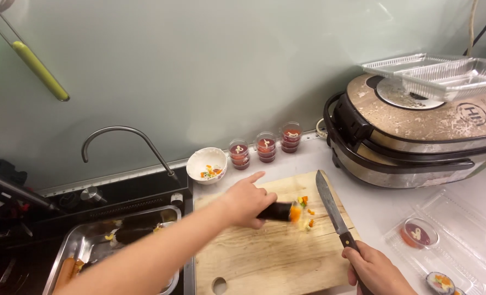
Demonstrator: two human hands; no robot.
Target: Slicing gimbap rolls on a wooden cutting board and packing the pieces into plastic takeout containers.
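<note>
My left hand (246, 201) grips a dark seaweed roll (280, 211) lying on a wooden cutting board (264, 257), index finger stretched forward. The roll's cut end shows orange filling, and small orange and yellow bits (307, 212) lie scattered beside it. My right hand (375, 269) holds the dark handle of a long kitchen knife (330, 204), whose blade points away from me just right of the roll's end, not touching it.
A small white bowl (207, 164) with scraps and three stacks of lidded sauce cups (266, 147) stand behind the board. A large electric cooker (417, 136) with plastic trays on top sits at right. Clear plastic trays (445, 240) hold a sauce cup and roll slices. Sink and faucet (128, 147) at left.
</note>
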